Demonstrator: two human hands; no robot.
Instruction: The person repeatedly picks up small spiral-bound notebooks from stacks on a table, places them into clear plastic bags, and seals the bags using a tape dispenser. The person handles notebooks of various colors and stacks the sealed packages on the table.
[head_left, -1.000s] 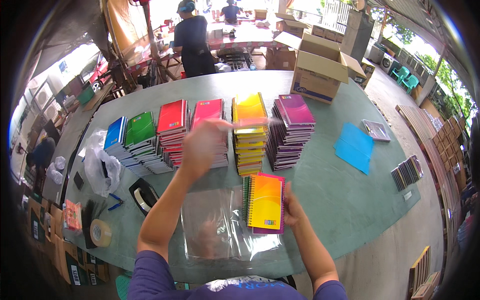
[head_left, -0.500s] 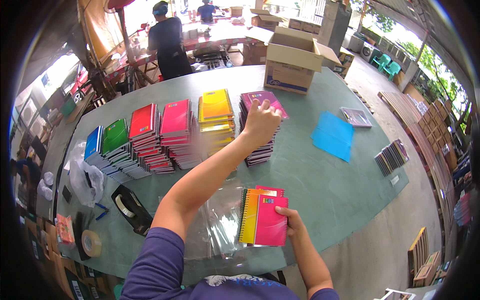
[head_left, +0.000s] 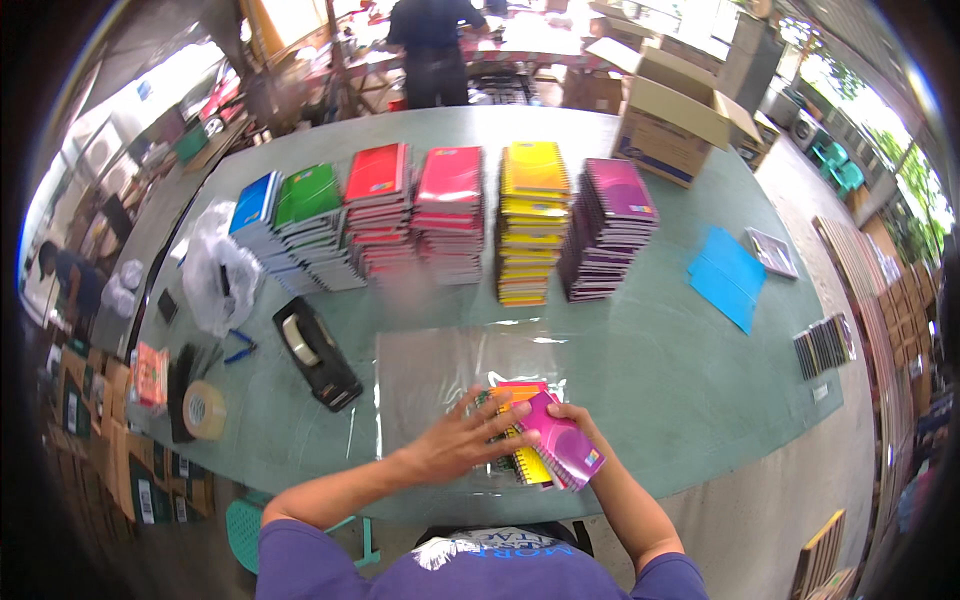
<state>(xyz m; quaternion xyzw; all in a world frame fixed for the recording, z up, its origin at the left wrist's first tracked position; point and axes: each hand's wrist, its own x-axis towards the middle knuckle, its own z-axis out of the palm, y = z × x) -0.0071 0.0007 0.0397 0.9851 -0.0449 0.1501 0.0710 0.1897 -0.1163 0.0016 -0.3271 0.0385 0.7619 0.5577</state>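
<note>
A small fanned bundle of spiral notebooks is held low over the table, with a purple notebook (head_left: 562, 440) on top and yellow, orange and pink ones partly showing beneath. My right hand (head_left: 588, 425) grips the bundle from its right side, thumb on the purple cover. At the left side, my left hand (head_left: 465, 437) has its fingers spread against the notebooks. Clear plastic sheets (head_left: 420, 365) lie under and beside the bundle. Beyond them stand stacks of blue (head_left: 255, 203), green (head_left: 308, 193), red (head_left: 377, 172), pink (head_left: 449, 177), yellow (head_left: 535, 170) and purple notebooks (head_left: 618, 188).
A black tape dispenser (head_left: 318, 355), blue-handled pliers (head_left: 241, 346), a tape roll (head_left: 205, 410) and a plastic bag (head_left: 218, 275) lie left. Right are blue sheets (head_left: 728, 278), a clear case (head_left: 772, 252) and a small dark stack (head_left: 823, 347). An open carton (head_left: 672, 125) stands behind.
My left hand has come back from the purple stack to the bundle. A purple notebook now lies on top of the pink and yellow ones. The view has shifted.
</note>
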